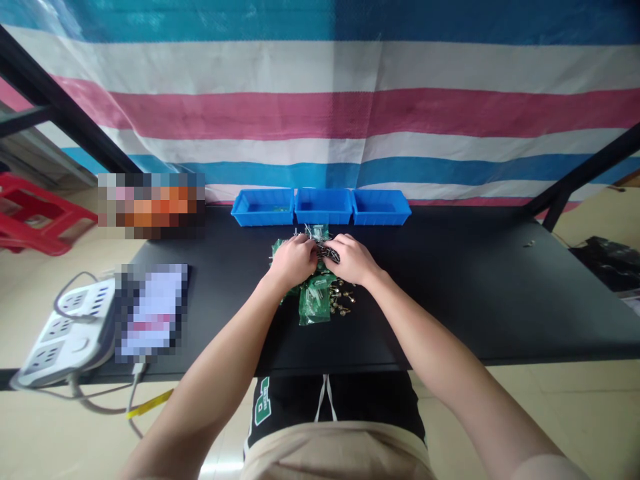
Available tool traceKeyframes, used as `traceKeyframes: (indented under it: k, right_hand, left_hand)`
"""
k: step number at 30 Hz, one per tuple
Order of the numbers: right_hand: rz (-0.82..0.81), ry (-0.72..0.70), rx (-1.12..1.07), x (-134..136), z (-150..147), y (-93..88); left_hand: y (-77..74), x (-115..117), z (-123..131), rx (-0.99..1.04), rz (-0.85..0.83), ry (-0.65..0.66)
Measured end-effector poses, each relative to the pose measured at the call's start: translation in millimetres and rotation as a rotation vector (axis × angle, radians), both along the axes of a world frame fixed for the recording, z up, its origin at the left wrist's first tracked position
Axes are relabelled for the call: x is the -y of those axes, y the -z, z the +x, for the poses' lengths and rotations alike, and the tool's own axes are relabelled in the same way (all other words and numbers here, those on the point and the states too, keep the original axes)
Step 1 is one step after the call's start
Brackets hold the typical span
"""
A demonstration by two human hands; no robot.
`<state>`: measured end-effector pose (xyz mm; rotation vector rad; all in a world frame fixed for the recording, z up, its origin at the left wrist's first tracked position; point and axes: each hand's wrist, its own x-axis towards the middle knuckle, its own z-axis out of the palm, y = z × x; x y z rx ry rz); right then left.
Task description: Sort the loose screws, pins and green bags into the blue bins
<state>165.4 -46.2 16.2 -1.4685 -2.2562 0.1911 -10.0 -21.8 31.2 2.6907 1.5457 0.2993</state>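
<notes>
My left hand point(294, 259) and my right hand point(353, 259) meet over a heap of small parts on the black table point(450, 287). Both hands have their fingers curled around a small dark patterned piece point(327, 253) held between them. Under and around the hands lie green packets point(314, 300), several small brass-coloured bits point(343, 299) and thin metal pins point(309, 231). What exactly the dark piece is cannot be made out.
Three blue bins point(323, 207) stand in a row at the back of the table, just beyond the heap. A white power strip point(67, 337) with cables sits at the left edge beside a blurred flat object. A red stool point(35, 213) stands far left.
</notes>
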Motion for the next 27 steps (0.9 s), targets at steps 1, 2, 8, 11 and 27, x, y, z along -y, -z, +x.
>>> traceKeyframes:
  k: [1,2,8,11,27]
  right_hand:
    - [-0.001,0.001,0.002,0,0,-0.1]
    - [-0.002,0.002,0.006,0,0,-0.4]
    - [-0.014,0.009,0.032,1,-1,-2.0]
    - [-0.007,0.006,0.036,1,-1,-2.2]
    - [-0.109,0.183,0.143,3,-1,-13.3]
  left_hand:
    - [-0.1,0,0,0.003,-0.003,-0.001]
    - [-0.5,0,0,0.005,-0.005,-0.003]
    - [-3.7,3,1,0.02,-0.018,-0.011]
    - [-4.0,3,1,0.031,-0.017,-0.005]
    - [-1.6,0,-1,0.129,-0.055,0.054]
